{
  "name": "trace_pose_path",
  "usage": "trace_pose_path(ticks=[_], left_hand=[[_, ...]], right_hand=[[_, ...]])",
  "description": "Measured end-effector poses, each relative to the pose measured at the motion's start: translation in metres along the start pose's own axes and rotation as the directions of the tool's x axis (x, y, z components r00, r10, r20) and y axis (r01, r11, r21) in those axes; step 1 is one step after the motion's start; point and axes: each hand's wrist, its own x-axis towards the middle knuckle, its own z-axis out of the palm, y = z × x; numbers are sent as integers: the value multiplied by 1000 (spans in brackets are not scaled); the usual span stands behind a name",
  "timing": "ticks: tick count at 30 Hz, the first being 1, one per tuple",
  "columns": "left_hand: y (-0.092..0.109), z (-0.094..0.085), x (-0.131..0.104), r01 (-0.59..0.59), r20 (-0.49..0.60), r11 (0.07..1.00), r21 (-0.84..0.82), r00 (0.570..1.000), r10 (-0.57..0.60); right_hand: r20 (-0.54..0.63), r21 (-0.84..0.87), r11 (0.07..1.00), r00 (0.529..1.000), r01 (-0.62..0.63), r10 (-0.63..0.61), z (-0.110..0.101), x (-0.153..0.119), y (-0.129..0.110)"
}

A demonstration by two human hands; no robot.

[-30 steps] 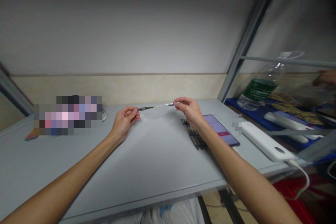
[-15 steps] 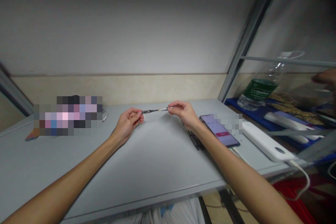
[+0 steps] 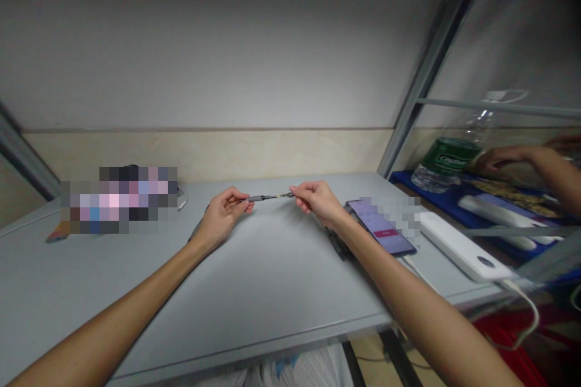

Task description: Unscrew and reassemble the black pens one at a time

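the phone (image 3: 385, 227) lies face up on the worktop (image 3: 254, 290), its screen lit with a red band toward the near end. to the left of the phone, about level with its far end, a slender pen (image 3: 258, 198) is stretched crosswise between two hands. the left hand (image 3: 222, 214), the one farther from the phone, has its fingers pinched on the pen's grey barrel. the right hand (image 3: 320, 201), just left of the phone, has its fingers closed on the thin other end, with a small gold-coloured bit showing between the hands; whether the pen is one piece or two parts meeting cannot be told. close against the phone's left side, dark pens (image 3: 334, 240) lie partly hidden under the right forearm. right of the phone is a white power bank (image 3: 463, 245) with a white cable (image 3: 531, 320) at its near end. farther right and beyond the phone, a clear bottle (image 3: 449, 157) with a green label leans, and another person's hand (image 3: 494, 160) is beside it, its grip unclear. well left of the phone, a pixelated cluster (image 3: 118, 199) cannot be made out.
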Motion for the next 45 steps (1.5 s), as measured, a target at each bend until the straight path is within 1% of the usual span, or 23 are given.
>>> trace_pose_path(ticks=[2, 5, 8, 10, 11, 13, 14, 17, 20, 22, 25, 27, 28, 29, 31, 33, 34, 35, 37, 39, 41, 43, 45], left_hand=[[0, 0, 0, -18, 12, 999, 27, 1000, 18], [-1, -1, 1, -25, 24, 999, 49, 999, 24], [-2, -1, 1, -9, 23, 1000, 26, 1000, 8], [-3, 0, 1, 12, 23, 1000, -2, 1000, -12], [-3, 0, 2, 25, 20, 1000, -18, 1000, -25], [-3, 0, 2, 49, 5, 997, -54, 999, -49], [-4, -1, 3, 59, -3, 996, -74, 998, -59], [-5, -4, 5, 78, -19, 989, -127, 997, -81], [-8, -6, 6, 93, -19, 985, -147, 995, -97], [-9, -6, 6, 95, -16, 985, -143, 995, -98], [-11, -6, 6, 93, -5, 986, -135, 996, -94], [-11, -5, 6, 98, 7, 985, -140, 995, -99], [-11, -5, 6, 102, 12, 984, -146, 995, -102], [-10, -5, 6, 106, 17, 983, -151, 994, -105], [-9, -5, 6, 117, 26, 980, -162, 993, -114], [-8, -5, 5, 134, 35, 976, -172, 991, -130], [-7, -5, 5, 144, 36, 974, -177, 990, -140], [-7, -4, 5, 152, 35, 972, -181, 988, -148], [-7, -4, 4, 159, 37, 970, -184, 987, -155], [-6, -3, 4, 160, 46, 970, -184, 987, -155], [-6, -3, 3, 167, 56, 969, -182, 986, -159], [-4, -3, 3, 176, 58, 967, -183, 984, -168], [-3, -3, 3, 182, 61, 965, -189, 983, -174]], right_hand=[[20, -78, 996, 999, -39, 41, 1, -1, 2], [20, -190, 979, 997, -73, 78, 2, -1, 5], [38, -247, 963, 992, -104, 116, 2, 0, 6], [30, -296, 948, 991, -115, 130, 0, 0, 3], [14, -312, 944, 993, -107, 117, -1, 1, 1], [-8, -307, 950, 999, -49, 49, -4, 1, -2], [3, -288, 958, 1000, 0, 0, -5, 1, -4], [100, -238, 959, 986, 157, -137, -8, 1, -6], [138, -295, 921, 965, 253, -221, -9, 1, -4], [154, -367, 893, 964, 260, -218, -8, 1, -2], [176, -446, 873, 976, 196, -129, -6, 1, 0], [156, -454, 879, 984, 148, -86, -5, 1, 0], [144, -445, 883, 985, 147, -92, -5, 1, 0], [135, -432, 887, 984, 166, -118, -6, 1, -1], [136, -410, 874, 965, 259, -222, -6, 0, -2], [167, -424, 832, 934, 358, -317, -7, -1, -4], [182, -445, 810, 924, 383, -337, -7, -1, -4], [196, -475, 788, 920, 391, -338, -6, -2, -4], [206, -557, 746, 931, 366, -303, -5, -3, -4], [196, -636, 701, 947, 322, -256, -4, -3, -3], [181, -672, 675, 951, 305, -250, -3, -4, -4], [171, -659, 667, 933, 347, -317, -4, -4, -5], [185, -630, 647, 893, 429, -411, -5, -4, -6]])
